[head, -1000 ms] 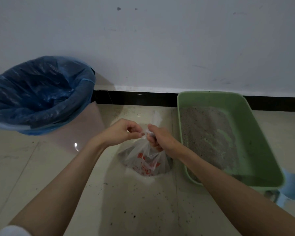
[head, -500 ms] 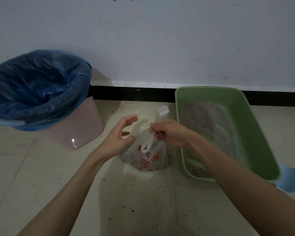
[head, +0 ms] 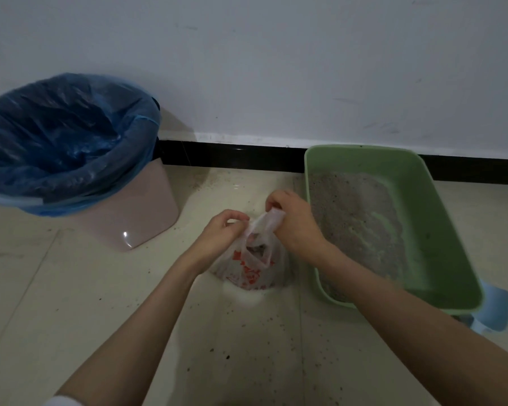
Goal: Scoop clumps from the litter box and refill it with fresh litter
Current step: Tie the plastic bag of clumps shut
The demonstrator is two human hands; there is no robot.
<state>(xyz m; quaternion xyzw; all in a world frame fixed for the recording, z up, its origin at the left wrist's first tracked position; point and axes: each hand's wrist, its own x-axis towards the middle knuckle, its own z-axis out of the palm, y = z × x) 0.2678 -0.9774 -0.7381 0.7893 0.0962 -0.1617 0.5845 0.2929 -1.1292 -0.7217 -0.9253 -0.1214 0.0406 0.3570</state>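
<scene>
You are working at the handles of the plastic bag (head: 251, 268) at centre frame on the floor (head: 71, 303): your left hand (head: 220, 230) and right hand (head: 291, 218) are both pinching them, close together. Keep the bag upright while you are handling the handles. The litter box (head: 440, 218) is sitting just right, thinly filled.

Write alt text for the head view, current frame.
Both hands, left hand and right hand, pinch the handles of a translucent red-printed plastic bag on the floor, between a blue-lined pink bin and a green plastic litter tray.
</scene>
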